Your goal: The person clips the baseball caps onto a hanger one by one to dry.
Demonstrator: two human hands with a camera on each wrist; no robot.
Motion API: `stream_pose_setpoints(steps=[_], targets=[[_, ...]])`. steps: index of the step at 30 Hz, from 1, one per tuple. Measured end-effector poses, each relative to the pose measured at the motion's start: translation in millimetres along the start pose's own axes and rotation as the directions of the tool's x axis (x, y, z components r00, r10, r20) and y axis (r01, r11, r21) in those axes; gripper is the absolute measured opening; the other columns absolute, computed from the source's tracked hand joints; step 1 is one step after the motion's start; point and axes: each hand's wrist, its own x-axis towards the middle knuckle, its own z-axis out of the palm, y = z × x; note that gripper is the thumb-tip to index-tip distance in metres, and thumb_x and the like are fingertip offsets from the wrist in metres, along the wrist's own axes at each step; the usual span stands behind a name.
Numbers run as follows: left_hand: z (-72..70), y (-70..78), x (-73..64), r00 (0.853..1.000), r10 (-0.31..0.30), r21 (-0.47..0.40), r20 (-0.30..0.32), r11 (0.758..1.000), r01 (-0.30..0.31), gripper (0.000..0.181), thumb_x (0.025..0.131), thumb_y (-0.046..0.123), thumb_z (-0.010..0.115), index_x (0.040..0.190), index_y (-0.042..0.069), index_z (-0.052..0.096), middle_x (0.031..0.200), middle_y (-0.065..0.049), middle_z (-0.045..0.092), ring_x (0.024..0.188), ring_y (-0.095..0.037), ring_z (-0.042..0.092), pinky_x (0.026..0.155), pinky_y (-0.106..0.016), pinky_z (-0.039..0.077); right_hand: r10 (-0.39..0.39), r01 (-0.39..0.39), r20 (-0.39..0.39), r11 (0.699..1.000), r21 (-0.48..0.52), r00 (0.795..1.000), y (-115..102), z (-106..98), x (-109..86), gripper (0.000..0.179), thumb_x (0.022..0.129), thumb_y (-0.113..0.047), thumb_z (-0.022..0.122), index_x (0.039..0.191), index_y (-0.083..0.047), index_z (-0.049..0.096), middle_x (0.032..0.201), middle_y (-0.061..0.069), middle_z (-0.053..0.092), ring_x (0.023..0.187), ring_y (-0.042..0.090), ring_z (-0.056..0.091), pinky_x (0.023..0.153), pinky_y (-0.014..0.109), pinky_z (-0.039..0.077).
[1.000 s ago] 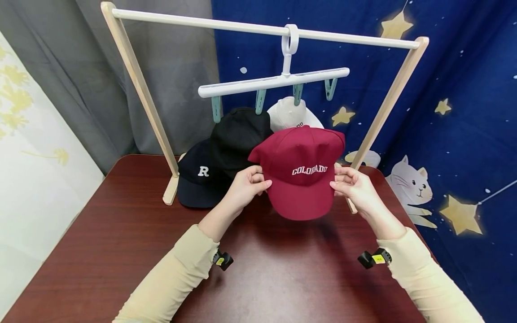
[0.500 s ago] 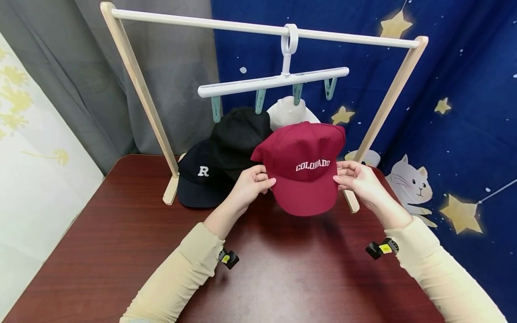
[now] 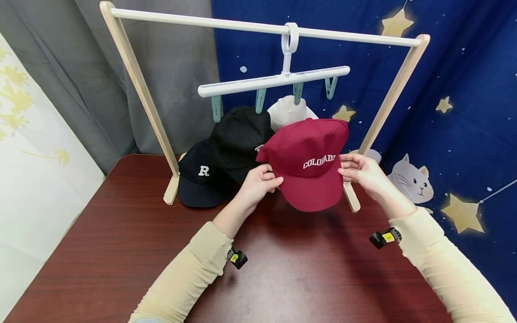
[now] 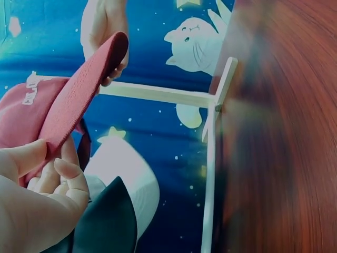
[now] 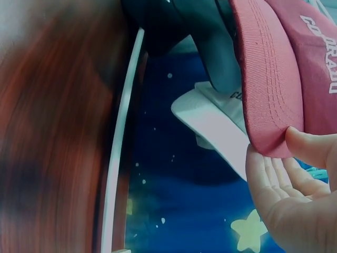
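A dark red baseball cap (image 3: 296, 143) lettered COLORADO is held up above the table, its brim toward me and tilted down. The left hand (image 3: 256, 186) pinches the left side of the brim between thumb and fingers. On the brim's other side, the right hand (image 3: 365, 175) pinches it the same way. Both wrist views show a thumb (image 4: 26, 158) on one face of the brim, with the fingers (image 5: 263, 182) behind it. A white hanger (image 3: 242, 86) with several green clips (image 3: 260, 101) hangs above and behind the cap.
The hanger hooks over the white bar (image 3: 202, 21) of a wooden rack (image 3: 141, 92). Behind the red cap are a black cap (image 3: 238, 139), a navy cap (image 3: 198, 190) with an R, and a white cap (image 3: 286, 110). Brown table (image 3: 101, 251) lies below; curtains (image 3: 464, 134) close off the back.
Both hands have carried the red cap a little to the right and up, toward the hanger. The cap tilts slightly more; its lettering now slants upward to the right.
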Motion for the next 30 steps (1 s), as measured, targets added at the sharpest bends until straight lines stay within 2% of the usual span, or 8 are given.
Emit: stream_pose_setpoints(steps=[7,12,17,21,30], targets=[[8.6,-4.5,6.3,1.0,0.004,-0.03,-0.011,1.0,-0.004,0.019,0.087,-0.008,0.062,0.085,0.004,0.047,0.07,-0.001,0.065,0.061,-0.012,0.059,0.059,-0.024,0.041,-0.018,0.018,0.007,1.0,-0.001,1.0,0.0,-9.5,5.5,0.038,0.091,0.007,0.057,0.126,0.014,0.041,0.091,-0.004,0.067,0.079,0.006,0.065,0.071,0.021,0.053],[13.8,-5.8,11.0,1.0,0.015,-0.037,-0.019,0.999,-0.015,0.02,0.086,-0.007,0.063,0.082,0.005,0.046,0.071,-0.001,0.066,0.062,-0.014,0.061,0.058,-0.025,0.041,-0.008,0.007,0.015,0.999,0.047,1.0,2.0,-16.6,10.9,0.029,0.091,0.008,0.057,0.118,-0.002,0.051,0.092,-0.001,0.067,0.08,0.007,0.065,0.071,0.021,0.053],[18.6,-6.6,16.8,0.999,0.023,-0.044,-0.033,0.999,-0.024,0.02,0.086,-0.006,0.064,0.081,0.004,0.047,0.068,-0.001,0.064,0.062,-0.015,0.061,0.058,-0.024,0.041,-0.015,0.011,0.033,0.994,0.108,0.999,5.1,-23.0,17.1,0.03,0.091,0.01,0.056,0.11,-0.012,0.058,0.092,0.001,0.067,0.079,0.007,0.065,0.071,0.02,0.053],[22.6,-6.2,20.9,0.998,0.022,-0.038,-0.053,0.999,-0.024,0.017,0.087,-0.004,0.065,0.083,0.004,0.05,0.068,0.0,0.063,0.063,-0.015,0.061,0.058,-0.023,0.042,-0.021,0.014,0.039,0.986,0.165,0.999,8.2,-27.6,20.9,0.032,0.092,0.011,0.053,0.108,-0.015,0.062,0.094,0.001,0.068,0.081,0.008,0.065,0.071,0.019,0.052],[31.6,-6.9,27.6,0.997,0.023,-0.052,-0.067,0.998,-0.026,0.015,0.087,-0.006,0.063,0.086,0.002,0.051,0.068,-0.001,0.062,0.063,-0.014,0.06,0.058,-0.024,0.044,-0.02,0.007,0.039,0.949,0.316,0.999,15.6,-34.9,30.0,0.035,0.093,0.013,0.048,0.107,-0.014,0.065,0.097,0.004,0.067,0.085,0.011,0.064,0.071,0.02,0.051]])
